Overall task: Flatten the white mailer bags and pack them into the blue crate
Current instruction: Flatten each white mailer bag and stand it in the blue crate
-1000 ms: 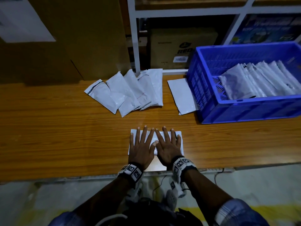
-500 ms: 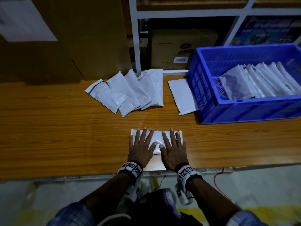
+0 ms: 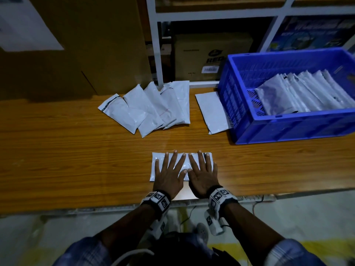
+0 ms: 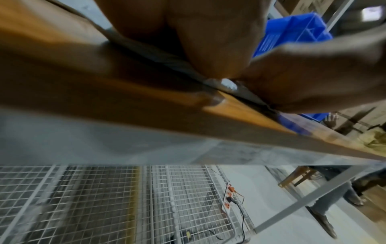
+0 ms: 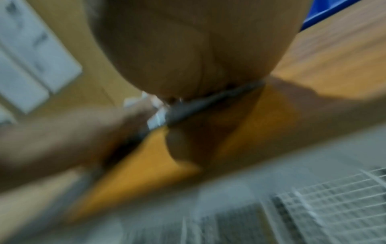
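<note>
Since half a second ago your hands have hardly shifted on the bag; the thumbs now nearly meet over its middle. Your left hand [image 3: 167, 174] lies flat, fingers straight and spread wide, pressing the left half of the white mailer bag [image 3: 156, 166] onto the desk [image 3: 57, 160]. Your right hand [image 3: 203, 174] does the same just beside it on the right half. The bag lies at the desk's near edge with its long axis running left to right, across your fingers. Beyond your left fingertips a fanned pile of bags [image 3: 151, 108] waits; ahead of your right hand lies a single flat bag [image 3: 213, 112], touching the blue crate [image 3: 288, 129] farther right, which holds a row of packed bags [image 3: 307, 93].
</note>
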`<state>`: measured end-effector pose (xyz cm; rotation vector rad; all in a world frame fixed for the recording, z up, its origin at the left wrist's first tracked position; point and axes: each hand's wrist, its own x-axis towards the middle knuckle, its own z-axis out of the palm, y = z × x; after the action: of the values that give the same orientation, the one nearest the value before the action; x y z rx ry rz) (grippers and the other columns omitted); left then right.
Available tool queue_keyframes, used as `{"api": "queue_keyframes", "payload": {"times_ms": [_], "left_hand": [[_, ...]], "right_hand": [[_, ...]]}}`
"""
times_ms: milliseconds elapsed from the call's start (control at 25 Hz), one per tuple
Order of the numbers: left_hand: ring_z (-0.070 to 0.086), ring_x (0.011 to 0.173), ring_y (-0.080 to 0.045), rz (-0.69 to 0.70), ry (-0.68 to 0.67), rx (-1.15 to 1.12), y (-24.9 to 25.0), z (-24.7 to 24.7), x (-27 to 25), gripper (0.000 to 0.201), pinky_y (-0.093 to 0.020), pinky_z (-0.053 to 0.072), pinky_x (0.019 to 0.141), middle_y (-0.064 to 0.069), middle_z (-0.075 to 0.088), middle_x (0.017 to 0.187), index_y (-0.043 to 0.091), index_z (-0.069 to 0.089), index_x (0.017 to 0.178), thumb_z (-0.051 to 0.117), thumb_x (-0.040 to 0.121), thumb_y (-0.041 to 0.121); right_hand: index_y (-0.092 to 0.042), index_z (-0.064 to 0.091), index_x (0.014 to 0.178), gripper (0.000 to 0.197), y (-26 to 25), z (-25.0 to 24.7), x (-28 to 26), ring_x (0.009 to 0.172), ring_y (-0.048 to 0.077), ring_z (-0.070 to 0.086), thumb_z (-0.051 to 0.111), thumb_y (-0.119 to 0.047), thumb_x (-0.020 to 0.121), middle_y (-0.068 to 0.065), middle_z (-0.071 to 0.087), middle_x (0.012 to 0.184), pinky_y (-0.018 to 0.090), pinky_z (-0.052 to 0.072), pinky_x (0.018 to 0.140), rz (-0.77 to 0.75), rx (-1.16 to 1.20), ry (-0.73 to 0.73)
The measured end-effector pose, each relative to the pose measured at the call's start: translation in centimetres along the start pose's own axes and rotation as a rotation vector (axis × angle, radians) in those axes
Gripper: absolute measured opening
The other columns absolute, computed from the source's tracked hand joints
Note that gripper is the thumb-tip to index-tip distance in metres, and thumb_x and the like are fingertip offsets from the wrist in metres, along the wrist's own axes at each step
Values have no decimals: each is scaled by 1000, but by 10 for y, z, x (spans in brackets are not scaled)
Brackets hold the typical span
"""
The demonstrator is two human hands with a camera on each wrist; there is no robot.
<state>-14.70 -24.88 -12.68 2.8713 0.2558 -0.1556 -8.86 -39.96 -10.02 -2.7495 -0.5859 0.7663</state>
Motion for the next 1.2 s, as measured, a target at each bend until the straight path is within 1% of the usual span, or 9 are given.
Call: {"api": "queue_keyframes", "payload": {"times_ms": [80,200,320,400,520,720,920,1040,1200], "left_hand": [[-3,154,-18,-23,-15,-6,0,-3,3,53,-53,-6,121,11,-4,167,46,1,156,12,105,54],[-5,154,-19,-14,-38,33,2,-5,2,53,-52,-7,121,7,-5,167,41,1,157,15,106,44],[-16,153,-16,26,-36,-14,-3,-7,-2,54,-51,-11,121,7,-15,166,36,-3,158,7,105,43],[-20,151,-14,36,-31,-61,-8,-6,-2,58,-50,-13,121,8,-19,165,31,-10,158,0,103,46],[-15,153,-14,52,-18,-159,-12,-6,-3,62,-49,-9,123,9,-17,164,26,-13,157,5,100,44],[-11,154,-21,45,52,-28,-13,-10,-9,58,-53,-4,122,4,-4,168,34,9,160,12,105,54],[-17,153,-18,15,22,-63,-19,-6,-10,58,-50,-9,122,11,-14,166,40,-1,158,16,105,54],[-14,153,-16,6,18,-64,-20,-2,-8,58,-50,-4,123,11,-6,167,42,2,158,18,104,54],[4,154,-18,-10,27,-65,-19,-3,-8,57,-50,9,122,9,13,167,40,13,158,19,103,54]], "right_hand": [[-40,-14,153,57,-4,-12,-2,143,21,-35,10,-48,102,-3,-34,157,54,-20,115,-27,-2,37],[-43,-14,153,55,-13,-15,-7,144,22,-33,9,-47,103,-6,-32,157,48,-21,115,-153,8,180],[-44,-18,151,54,-17,1,-7,144,18,-33,6,-47,103,-8,-32,157,46,-20,117,-154,79,122],[-42,-18,151,55,-16,10,-4,143,16,-35,3,-48,101,-8,-32,158,46,-20,117,-132,40,132],[-40,-17,152,56,-17,15,-2,144,18,-33,3,-48,101,-7,-30,159,47,-18,117,-99,-23,147],[-40,-21,151,57,-21,14,2,145,21,-31,3,-48,100,-4,-29,159,50,-16,118,-52,-85,140],[-41,-21,151,56,-13,4,6,141,18,-38,6,-47,101,-6,-34,157,46,-24,115,-121,-9,43],[-45,-16,151,55,-6,-3,2,143,17,-35,10,-46,103,-9,-33,157,45,-21,116,-173,55,39],[-43,-4,154,55,-5,-4,-6,146,21,-30,17,-46,104,-6,-27,160,47,-18,117,-164,-9,230]]}}
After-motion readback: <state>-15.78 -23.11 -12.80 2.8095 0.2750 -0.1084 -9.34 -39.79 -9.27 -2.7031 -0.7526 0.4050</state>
